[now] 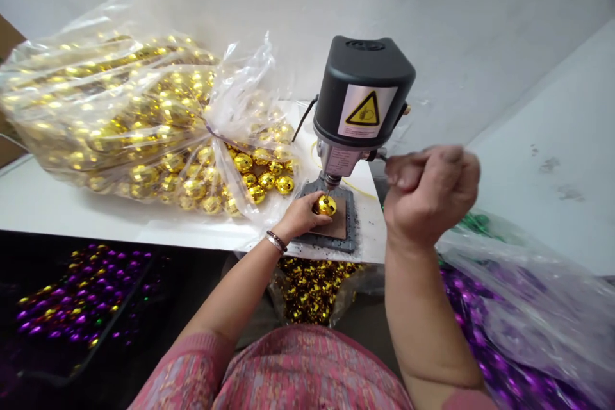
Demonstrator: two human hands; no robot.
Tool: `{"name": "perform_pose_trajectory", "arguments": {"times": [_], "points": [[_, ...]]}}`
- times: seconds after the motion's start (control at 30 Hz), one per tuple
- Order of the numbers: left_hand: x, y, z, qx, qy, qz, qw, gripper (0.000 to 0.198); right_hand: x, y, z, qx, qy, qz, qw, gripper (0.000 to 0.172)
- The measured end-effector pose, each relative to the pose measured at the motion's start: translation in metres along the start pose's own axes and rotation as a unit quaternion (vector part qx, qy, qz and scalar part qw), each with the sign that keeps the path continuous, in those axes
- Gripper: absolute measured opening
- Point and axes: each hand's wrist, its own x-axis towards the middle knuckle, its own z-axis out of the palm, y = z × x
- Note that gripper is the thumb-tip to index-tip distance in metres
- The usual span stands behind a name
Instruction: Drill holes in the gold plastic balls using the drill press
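A small black drill press (364,90) stands on the white table, a warning label on its front. Under its chuck (332,182), my left hand (303,216) grips a shiny gold faceted ball (327,205) between thumb and fingers, over a brown board (339,224) on the drill's grey base (352,240). The ball has a dark spot at its top, beneath the drill bit. My right hand (430,189) is closed at the right side of the drill head, at its feed lever (379,154); the fingers hide most of the lever.
A large clear plastic bag (139,122) of gold balls lies open at left, several loose balls (266,180) at its mouth. Below the table's front edge, gold balls fill another bag (314,291). Purple balls (480,333) in plastic are at right; purple and gold ones (86,298) sit low left.
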Motion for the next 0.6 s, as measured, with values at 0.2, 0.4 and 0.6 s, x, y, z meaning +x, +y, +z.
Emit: {"name": "perform_pose_trajectory", "arguments": {"times": [0.2, 0.4, 0.6], "points": [[-0.034, -0.003, -0.004, -0.043, 0.018, 0.033, 0.998, 0.067, 0.034, -0.004, 0.012, 0.019, -0.027, 0.018, 0.999, 0.029], [-0.077, -0.012, -0.011, -0.052, -0.028, 0.08, 0.995, 0.064, 0.031, -0.001, 0.01, 0.027, -0.021, 0.009, 0.999, 0.022], [-0.088, -0.024, -0.03, 0.007, -0.097, 0.092, 0.991, 0.062, 0.029, -0.003, 0.008, 0.035, -0.038, 0.005, 0.999, 0.025]]}}
